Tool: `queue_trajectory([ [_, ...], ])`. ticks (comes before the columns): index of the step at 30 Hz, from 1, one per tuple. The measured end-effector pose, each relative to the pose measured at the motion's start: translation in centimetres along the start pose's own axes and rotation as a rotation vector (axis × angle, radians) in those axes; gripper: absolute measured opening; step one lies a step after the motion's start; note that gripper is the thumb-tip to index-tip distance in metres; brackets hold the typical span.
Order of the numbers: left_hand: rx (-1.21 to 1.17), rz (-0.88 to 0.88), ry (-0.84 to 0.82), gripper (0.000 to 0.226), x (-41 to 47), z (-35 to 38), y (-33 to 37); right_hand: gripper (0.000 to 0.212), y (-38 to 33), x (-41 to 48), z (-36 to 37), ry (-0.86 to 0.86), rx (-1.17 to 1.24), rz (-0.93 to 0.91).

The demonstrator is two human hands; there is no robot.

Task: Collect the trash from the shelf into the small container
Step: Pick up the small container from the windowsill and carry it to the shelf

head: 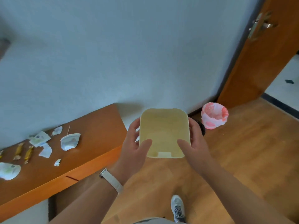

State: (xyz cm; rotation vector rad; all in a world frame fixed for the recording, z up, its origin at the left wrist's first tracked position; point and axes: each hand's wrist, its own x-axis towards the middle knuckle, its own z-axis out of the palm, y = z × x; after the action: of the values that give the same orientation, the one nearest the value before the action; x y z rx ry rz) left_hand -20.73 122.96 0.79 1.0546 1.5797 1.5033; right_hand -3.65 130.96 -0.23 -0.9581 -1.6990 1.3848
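Note:
I hold a small pale yellow container [163, 131] in front of me above the floor, its open side facing me and nothing inside. My left hand [135, 143] grips its left side and my right hand [192, 143] grips its right side. To the left, the orange-brown wooden shelf [100, 126] carries scattered trash: a crushed paper cup [70, 141], torn paper pieces [45, 151], a flattened wrapper [40, 138], two gold candy wrappers [28, 153], a thin stick [68, 129] and another crumpled cup [8, 170] at the far left.
A bin lined with a pink bag [213, 116] stands on the wooden floor by the wall, right of the container. A brown door [258, 62] stands open at the right. My shoe [178, 207] shows below.

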Motion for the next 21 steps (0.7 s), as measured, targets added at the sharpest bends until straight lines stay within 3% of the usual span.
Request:
queue_trajectory([
  [10,0.180,-0.050,0.335,0.062,4.0,-0.5,-0.1,0.066,1.1,10.7,1.0,-0.329,0.049,-0.026],
  [21,0.140,-0.153,0.457,0.055,6.4,-5.5,-3.5,0.062,4.0,15.6,6.8,-0.524,-0.119,0.026],
])
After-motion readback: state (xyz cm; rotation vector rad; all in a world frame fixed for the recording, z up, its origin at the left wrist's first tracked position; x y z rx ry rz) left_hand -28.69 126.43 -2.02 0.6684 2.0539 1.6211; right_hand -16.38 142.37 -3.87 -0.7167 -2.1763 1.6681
